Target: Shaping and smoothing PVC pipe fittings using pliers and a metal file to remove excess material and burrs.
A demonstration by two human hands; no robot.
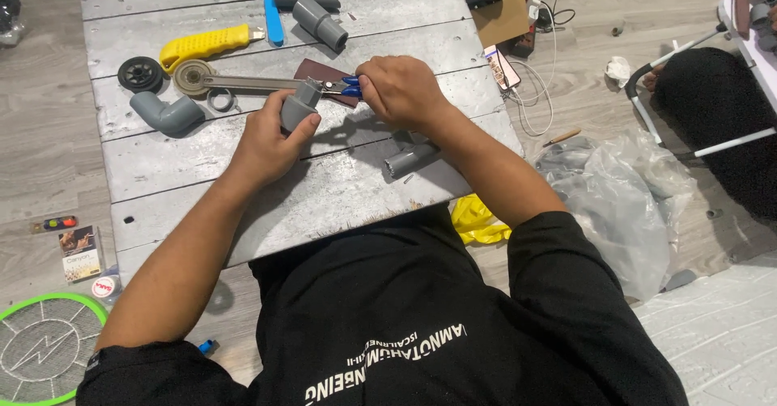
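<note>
On a low board of weathered grey planks (202,171), laid on a pale wood-look floor (40,163), a person in a black shirt works with both bare hands. Near the middle of the board the left hand (267,143) wraps around a short grey plastic pipe fitting (298,108), fingers pressed closed about it. Just beside it, the right hand (401,92) is clenched on the blue handles of a pair of pliers (350,88), whose tip reaches the fitting. Under the pliers lies a dark brown flat sheet (322,72).

Toward the board's far left corner lie a yellow plastic utility knife (206,46), a black ribbed wheel (140,74), a grey plastic pipe elbow (167,114) and a long metal tool with a round cream-coloured head (212,79). Along the far edge sit a blue flat stick (274,19) and a grey plastic tee pipe joint (314,9). Near the right edge, partly under the right forearm, rests a short grey pipe stub (409,161).

Off the board's far right corner stand a brown cardboard box (502,19) and a phone on a white cable (503,68). A crumpled clear plastic bag (619,199) lies on the floor to the right, with a yellow cloth (477,221) by the near edge. At the left, the floor holds a small printed card box (80,252) and a green-rimmed round racket (44,348).
</note>
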